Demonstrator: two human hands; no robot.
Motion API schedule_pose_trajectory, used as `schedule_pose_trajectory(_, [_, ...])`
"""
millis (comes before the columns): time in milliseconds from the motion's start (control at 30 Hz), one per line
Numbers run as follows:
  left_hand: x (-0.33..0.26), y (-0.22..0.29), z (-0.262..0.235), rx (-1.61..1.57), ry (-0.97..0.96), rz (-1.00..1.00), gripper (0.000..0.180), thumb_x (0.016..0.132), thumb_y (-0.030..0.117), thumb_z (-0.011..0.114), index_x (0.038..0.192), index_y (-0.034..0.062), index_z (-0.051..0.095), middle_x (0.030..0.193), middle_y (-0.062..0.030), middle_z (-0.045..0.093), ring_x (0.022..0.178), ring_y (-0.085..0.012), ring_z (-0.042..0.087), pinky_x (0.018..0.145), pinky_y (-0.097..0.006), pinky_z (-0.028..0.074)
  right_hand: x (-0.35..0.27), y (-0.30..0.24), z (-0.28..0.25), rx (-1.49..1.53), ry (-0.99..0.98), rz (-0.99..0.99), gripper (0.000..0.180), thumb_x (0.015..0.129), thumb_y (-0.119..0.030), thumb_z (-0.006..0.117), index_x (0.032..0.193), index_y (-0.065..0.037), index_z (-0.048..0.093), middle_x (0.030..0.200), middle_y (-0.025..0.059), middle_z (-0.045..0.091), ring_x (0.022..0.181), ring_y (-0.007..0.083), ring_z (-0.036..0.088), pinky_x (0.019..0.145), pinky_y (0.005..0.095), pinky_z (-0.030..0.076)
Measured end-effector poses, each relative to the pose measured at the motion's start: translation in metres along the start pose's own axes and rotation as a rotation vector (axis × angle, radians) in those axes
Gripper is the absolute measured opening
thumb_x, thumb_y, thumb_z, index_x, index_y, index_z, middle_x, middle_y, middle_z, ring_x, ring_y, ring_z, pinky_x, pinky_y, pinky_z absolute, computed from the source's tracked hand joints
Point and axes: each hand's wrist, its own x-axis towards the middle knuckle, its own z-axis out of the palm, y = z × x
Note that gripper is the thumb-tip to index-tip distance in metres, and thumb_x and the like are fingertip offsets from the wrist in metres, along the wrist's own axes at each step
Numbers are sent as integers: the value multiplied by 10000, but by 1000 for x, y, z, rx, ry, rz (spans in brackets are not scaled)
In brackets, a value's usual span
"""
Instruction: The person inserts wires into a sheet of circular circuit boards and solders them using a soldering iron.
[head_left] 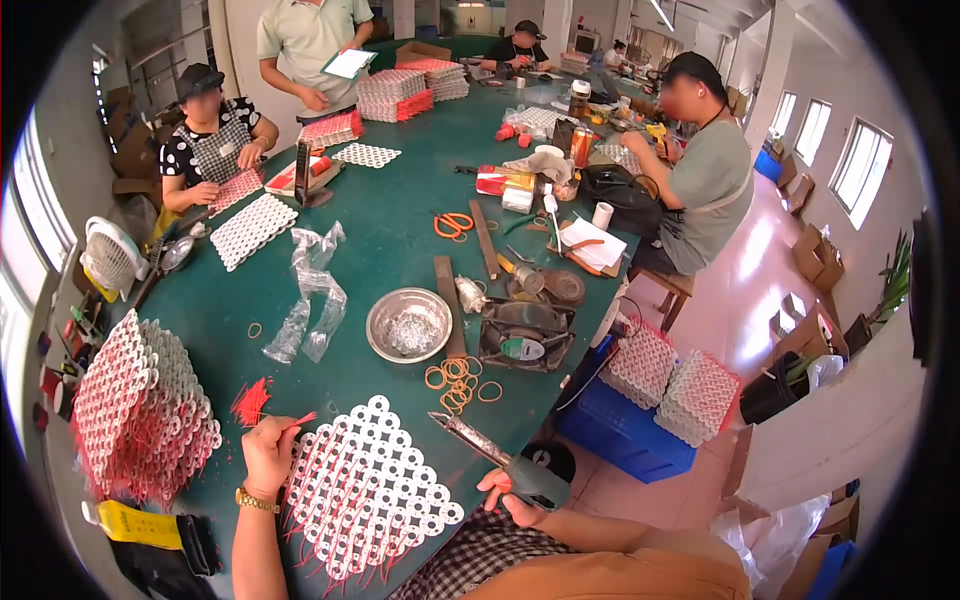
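Before me on the green table lies a white panel of joined round discs [375,480], with thin red wires across its left and lower parts. At the panel's upper left edge, my left hand [268,455] is closed in a pinch on a thin red wire [305,418]. A small bundle of cut red wires [252,400] lies just beyond that hand. My right hand [515,500] is closed round the grey handle of a soldering iron [535,483]. The iron's metal tip points up and left, above the panel's right side.
A tall stack of wired panels [145,410] stands at left. Ahead are a metal bowl [409,325] of silvery bits, rubber bands [455,385] and a black fan [527,335]. Blue crates [625,430] stand right, below the table. Several people sit or stand round the table.
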Motion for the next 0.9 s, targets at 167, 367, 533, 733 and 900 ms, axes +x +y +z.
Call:
schedule_pose_trajectory(167, [1, 4, 0, -19, 2, -6, 120, 778, -42, 697, 862, 22, 641, 765, -123, 647, 623, -280, 608, 562, -345, 477, 2, -2, 1, 21, -2, -3, 286, 973, -130, 503, 1246, -51, 486, 1168, 221, 579, 739, 192, 627, 634, 299, 521])
schedule_pose_trajectory(367, [0, 3, 0, -14, -7, -9, 123, 785, -54, 684, 866, 15, 623, 759, -129, 634, 632, -289, 598, 576, -355, 468, 3, -9, 1, -24, -29, 50, 296, 972, -126, 500, 1256, -43, 476, 1173, 215, 572, 759, 182, 623, 641, 287, 515])
schedule_pose_trajectory(533, [3, 4, 0, -20, 7, 18, 132, 780, -53, 690, 867, 14, 617, 768, -130, 635, 632, -289, 599, 573, -355, 468, 2, 0, 0, -3, -15, -26, 291, 980, -129, 483, 1257, -40, 473, 1185, 219, 563, 766, 187, 622, 644, 292, 518])
schedule_pose_trajectory(733, [4, 4, -1, -31, 6, 8, 115, 768, -59, 696, 850, 10, 657, 763, -120, 653, 630, -279, 612, 577, -335, 481, 1, 3, -3, 16, -32, -18, 296, 980, -113, 479, 1269, -52, 469, 1192, 231, 560, 766, 197, 624, 639, 302, 523])
schedule_pose_trajectory(900, [2, 4, 1, -28, 2, -25, 113, 756, -60, 704, 846, 6, 683, 759, -122, 669, 631, -253, 631, 585, -326, 494, -2, 8, -4, 14, -37, -38, 324, 981, -105, 476, 1303, -70, 463, 1204, 233, 559, 771, 197, 625, 647, 303, 522])
